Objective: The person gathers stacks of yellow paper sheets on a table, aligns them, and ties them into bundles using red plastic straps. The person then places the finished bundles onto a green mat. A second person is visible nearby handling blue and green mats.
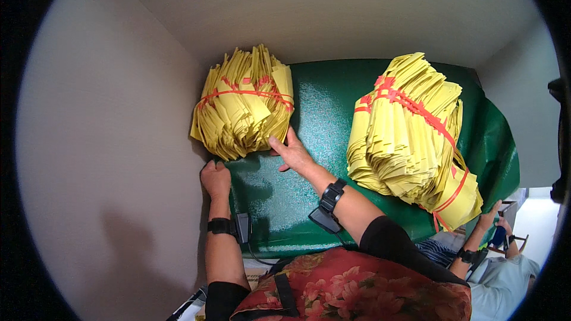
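A thick bundle of folded yellow paper (243, 116), tied round with red string, stands at the left end of the green table cover. My right hand (292, 151) is spread at the bundle's lower right corner, the thumb and a finger against the paper. Just below the bundle's lower left side, my left hand (216, 178) is closed at the cover's left edge beside the wall; it seems to pinch the cover, but the fingertips are hidden. On the right lie more yellow paper bundles (406, 142), heaped against each other and bound with red string. A strapped device sits on each of my wrists.
Grey-beige walls (339, 13) enclose the green table cover (321, 111) at the left, far side and right. At the lower right, another person's hand (488, 216) is by the cover's hanging edge, with a further hand (504, 225) behind. A cardboard box is partly visible below the table.
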The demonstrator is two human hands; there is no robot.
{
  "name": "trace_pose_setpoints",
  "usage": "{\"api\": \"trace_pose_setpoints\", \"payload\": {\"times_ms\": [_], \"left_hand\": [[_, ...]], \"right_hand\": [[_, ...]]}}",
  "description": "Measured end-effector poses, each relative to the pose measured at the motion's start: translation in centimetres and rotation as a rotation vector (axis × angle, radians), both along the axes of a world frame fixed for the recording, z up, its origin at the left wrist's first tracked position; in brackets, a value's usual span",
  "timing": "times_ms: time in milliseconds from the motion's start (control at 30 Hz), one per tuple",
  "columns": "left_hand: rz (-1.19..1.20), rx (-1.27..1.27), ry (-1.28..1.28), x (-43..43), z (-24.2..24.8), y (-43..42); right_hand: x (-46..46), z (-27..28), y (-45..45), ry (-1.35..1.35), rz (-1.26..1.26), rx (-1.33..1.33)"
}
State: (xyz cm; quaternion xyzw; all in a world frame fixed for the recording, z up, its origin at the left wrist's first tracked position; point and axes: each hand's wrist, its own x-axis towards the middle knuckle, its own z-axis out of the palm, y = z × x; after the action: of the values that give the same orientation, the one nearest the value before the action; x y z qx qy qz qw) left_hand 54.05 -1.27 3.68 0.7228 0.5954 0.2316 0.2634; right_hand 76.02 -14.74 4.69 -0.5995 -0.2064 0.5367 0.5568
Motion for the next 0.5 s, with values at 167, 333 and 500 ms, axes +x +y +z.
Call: {"api": "trace_pose_setpoints", "payload": {"times_ms": [167,333,500], "left_hand": [[0.035,0.046,0.214,1.4,-0.4,-0.9],[0.035,-0.002,0.391,3.3,0.6,-1.6],[-0.107,0.170,0.579,3.1,2.6,-5.5]], "right_hand": [[0.8,-0.4,0.1,-0.018,0.046,-0.011],[0.6,-1.1,0.8,-0.039,0.025,-0.015],[0.5,-1.1,0.7,0.021,0.008,0.010]]}}
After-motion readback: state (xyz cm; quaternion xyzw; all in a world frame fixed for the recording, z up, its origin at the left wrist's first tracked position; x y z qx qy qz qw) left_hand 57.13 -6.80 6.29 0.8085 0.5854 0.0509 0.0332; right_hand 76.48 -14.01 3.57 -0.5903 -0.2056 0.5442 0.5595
